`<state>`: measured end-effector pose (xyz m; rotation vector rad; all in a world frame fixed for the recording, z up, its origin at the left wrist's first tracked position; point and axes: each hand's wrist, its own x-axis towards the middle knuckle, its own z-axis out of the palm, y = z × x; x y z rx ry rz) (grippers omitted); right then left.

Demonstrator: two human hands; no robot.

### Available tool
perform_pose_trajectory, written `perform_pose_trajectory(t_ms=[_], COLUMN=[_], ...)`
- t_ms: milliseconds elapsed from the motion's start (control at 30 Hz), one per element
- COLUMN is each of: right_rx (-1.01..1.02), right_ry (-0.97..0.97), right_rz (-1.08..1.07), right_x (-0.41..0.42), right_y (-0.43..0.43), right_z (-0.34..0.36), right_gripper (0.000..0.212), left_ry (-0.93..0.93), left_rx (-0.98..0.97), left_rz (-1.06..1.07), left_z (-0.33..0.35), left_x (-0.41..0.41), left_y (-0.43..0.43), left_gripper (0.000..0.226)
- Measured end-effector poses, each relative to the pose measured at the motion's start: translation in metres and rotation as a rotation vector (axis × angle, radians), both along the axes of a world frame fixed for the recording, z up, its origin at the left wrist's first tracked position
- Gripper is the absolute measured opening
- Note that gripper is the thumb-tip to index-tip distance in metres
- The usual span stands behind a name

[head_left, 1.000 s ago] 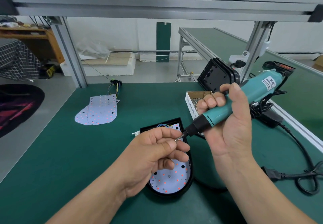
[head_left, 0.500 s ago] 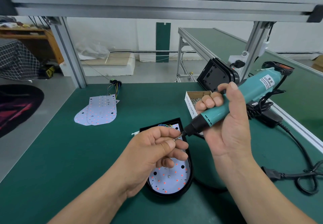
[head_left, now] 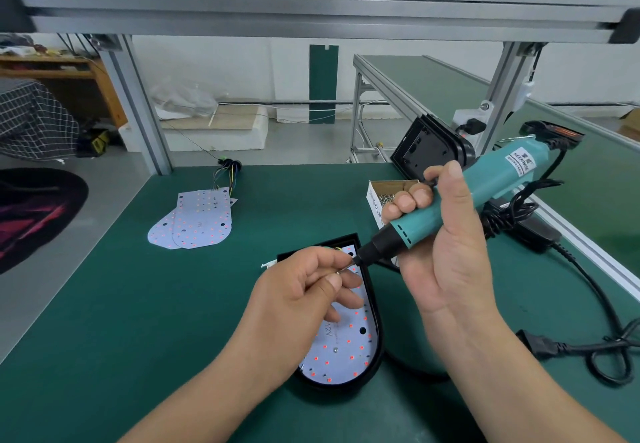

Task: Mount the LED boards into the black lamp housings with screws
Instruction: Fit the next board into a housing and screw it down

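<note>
Green bench [head_left: 104,321] | left hand [head_left: 298,300] pinches screw [head_left: 341,271], mostly hidden | right hand [head_left: 446,262] grips screwdriver [head_left: 485,193] | LED board [head_left: 339,356] half-covered

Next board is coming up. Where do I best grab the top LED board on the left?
I'd pinch the top LED board by its rounded near edge, coming from the near side. It lies flat, face up, with its wires bunched at the far end, so the bare rim looks like the cleanest hold.

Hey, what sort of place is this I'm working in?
Probably a small electronics assembly workshop: a green-matted workbench under an aluminium frame, a corded electric screwdriver in the right hand, and the left hand pinching a screw over an LED board in a black lamp housing.
</note>
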<state>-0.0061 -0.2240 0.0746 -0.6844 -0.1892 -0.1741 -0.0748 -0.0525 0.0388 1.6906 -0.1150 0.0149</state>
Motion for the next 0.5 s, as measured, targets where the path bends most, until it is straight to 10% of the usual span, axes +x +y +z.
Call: perform_pose_trajectory(t_ms=[500], right_rx=[0.069], right_ry=[0.061], right_rz=[-0.002], right_x=[0.0044], right_y=[-0.001], right_z=[-0.0073], right_gripper=[0.024], left_ry=[-0.051], left_rx=[0.153], left_rz=[0.031], left_z=[-0.0021], left_x=[-0.0024], left_y=[-0.0031], left_gripper=[0.035])
